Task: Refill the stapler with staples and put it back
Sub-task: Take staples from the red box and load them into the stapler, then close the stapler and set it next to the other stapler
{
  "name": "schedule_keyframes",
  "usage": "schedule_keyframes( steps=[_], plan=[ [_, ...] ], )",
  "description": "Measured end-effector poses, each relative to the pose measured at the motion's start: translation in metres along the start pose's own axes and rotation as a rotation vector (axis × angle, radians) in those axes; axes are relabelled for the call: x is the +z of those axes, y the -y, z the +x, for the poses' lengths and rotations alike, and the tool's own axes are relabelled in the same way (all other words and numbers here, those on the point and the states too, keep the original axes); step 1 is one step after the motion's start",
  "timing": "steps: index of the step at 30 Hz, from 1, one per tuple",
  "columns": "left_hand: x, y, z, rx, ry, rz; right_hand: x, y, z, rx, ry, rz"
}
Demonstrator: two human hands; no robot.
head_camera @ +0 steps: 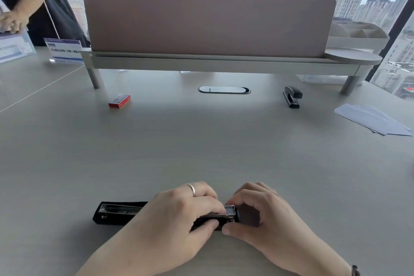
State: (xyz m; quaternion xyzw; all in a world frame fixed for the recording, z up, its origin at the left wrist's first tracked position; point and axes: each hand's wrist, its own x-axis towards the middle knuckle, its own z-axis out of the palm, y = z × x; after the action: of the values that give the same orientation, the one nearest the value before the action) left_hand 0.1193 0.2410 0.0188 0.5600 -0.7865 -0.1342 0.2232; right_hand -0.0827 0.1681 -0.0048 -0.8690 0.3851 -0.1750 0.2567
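A black stapler (118, 212) lies flat and swung fully open on the table near the front edge, its metal staple channel facing up at the left. My left hand (179, 210) grips the stapler's middle, thumb below and fingers on top. My right hand (257, 213) pinches the right end, where a small metal part (230, 210) shows between the fingers. A red staple box (119, 101) rests far back on the left, well away from both hands.
A second black stapler (292, 97) stands at the back right near a desk riser with a divider panel (208, 22). Loose white papers (373, 120) lie at the right. A person's hand (13, 21) and signs are at the far left.
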Motion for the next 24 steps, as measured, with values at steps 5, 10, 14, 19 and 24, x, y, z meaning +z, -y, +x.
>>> schedule_keyframes(
  steps=[5,10,14,19,24],
  plan=[
    [-0.014,0.001,-0.007,-0.051,0.005,0.005,-0.001,0.001,0.000,0.000,0.009,-0.010],
    [-0.033,0.027,-0.027,-0.209,-0.029,0.046,-0.002,0.001,-0.001,0.014,0.011,-0.006],
    [-0.046,0.044,-0.042,-0.326,0.004,0.059,-0.002,0.001,-0.001,0.018,0.011,-0.022],
    [-0.057,0.054,-0.053,-0.393,0.023,0.033,-0.002,0.001,-0.001,0.014,0.001,-0.033],
    [-0.064,0.053,-0.052,-0.391,0.116,0.017,-0.002,0.003,-0.001,0.012,-0.018,-0.001]
  ],
)
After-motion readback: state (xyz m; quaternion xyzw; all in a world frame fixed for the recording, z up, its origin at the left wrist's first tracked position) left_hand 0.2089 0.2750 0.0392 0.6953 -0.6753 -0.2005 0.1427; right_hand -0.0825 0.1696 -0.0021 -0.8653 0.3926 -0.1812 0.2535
